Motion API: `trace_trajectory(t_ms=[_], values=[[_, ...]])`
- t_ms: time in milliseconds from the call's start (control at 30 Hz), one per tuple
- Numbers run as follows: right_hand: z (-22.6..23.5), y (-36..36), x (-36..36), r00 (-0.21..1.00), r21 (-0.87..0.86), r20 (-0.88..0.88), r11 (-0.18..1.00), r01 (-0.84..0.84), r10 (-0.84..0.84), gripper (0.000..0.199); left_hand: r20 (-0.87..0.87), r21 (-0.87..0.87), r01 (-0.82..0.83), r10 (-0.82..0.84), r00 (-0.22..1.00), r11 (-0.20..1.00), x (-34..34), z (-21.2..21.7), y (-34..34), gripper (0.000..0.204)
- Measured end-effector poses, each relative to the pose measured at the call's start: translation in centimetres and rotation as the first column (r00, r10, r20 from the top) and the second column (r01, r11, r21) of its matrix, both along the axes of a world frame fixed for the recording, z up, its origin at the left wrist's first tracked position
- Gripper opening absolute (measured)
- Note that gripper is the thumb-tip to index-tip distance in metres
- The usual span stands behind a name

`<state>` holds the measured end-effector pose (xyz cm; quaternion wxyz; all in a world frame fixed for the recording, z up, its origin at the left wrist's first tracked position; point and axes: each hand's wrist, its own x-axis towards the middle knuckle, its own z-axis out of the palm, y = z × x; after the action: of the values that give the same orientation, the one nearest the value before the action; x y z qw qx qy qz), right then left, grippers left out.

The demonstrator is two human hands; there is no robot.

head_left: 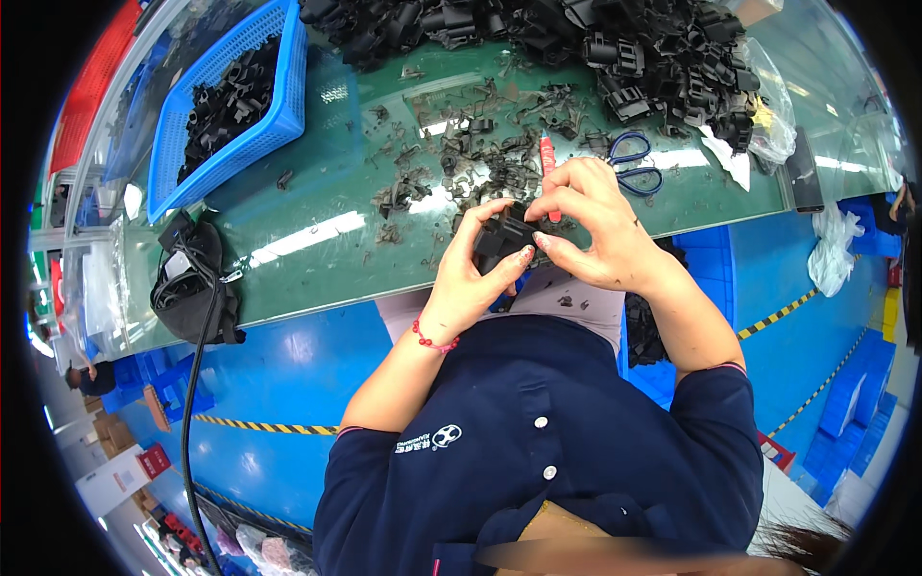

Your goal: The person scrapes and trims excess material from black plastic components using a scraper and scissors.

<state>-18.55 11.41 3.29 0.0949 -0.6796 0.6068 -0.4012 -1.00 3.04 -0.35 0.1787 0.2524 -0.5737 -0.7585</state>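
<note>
A small black molded plastic part (pixel 501 240) is held above the near edge of the green work surface, in front of my body. My left hand (pixel 473 259) grips it from the left, thumb below and fingers around the far side. On the opposite side, my right hand (pixel 600 226) pinches its right edge between thumb and index finger; the exact contact is partly hidden. Just beyond my right fingers lies a slim red-handled tool (pixel 548 158). Scissors with dark blue handles (pixel 636 178) rest to the right of it. Black plastic scraps (pixel 490 173) are scattered beyond my hands.
Heaped black plastic parts (pixel 615 58) cover the table's far side. A blue basket (pixel 288 106) of similar parts stands at left, with a black pouch and cable (pixel 197 288) nearer. Clear plastic bags (pixel 768 115) lie at right. A blue bin (pixel 706 278) sits below the table edge.
</note>
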Motion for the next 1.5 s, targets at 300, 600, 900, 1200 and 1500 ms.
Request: trace_trajectory(t_ms=[300, 600, 900, 1200, 1500], values=[[-0.4, -0.4, 0.3, 0.989, 0.063, -0.041, 0.989, -0.137, 0.14, 0.012, 0.102, -0.038, 0.093, -0.089, 0.991, 0.995, 0.4, 0.9, -0.2, 0.051], [-1.0, -0.7, 0.0, 0.966, -0.021, -0.187, 0.982, -0.187, 0.18, 0.01, 0.131, -0.336, 0.136, -0.096, 0.987, 0.932, 0.1, 1.0, -0.1, 0.051], [-2.2, -0.9, 1.2, 0.999, -0.031, 0.021, 0.999, 0.029, -0.028, 0.012, 0.003, -0.654, -0.043, 0.059, 0.998, 0.755, -0.2, -0.3, 0.0, 0.054], [-2.8, -2.4, -1.1, 0.812, 0.071, 0.545, 0.976, 0.204, -0.21, 0.01, -0.022, 0.045, 0.006, -0.005, 1.0, 0.999, 0.1, 0.1, -0.6, 0.052], [-2.5, -2.2, -1.2, 0.977, 0.048, 0.196, 0.996, 0.081, -0.089, 0.011, -0.119, 0.298, 0.003, 0.034, 0.992, 0.955, 0.2, -0.4, -1.1, 0.049]])
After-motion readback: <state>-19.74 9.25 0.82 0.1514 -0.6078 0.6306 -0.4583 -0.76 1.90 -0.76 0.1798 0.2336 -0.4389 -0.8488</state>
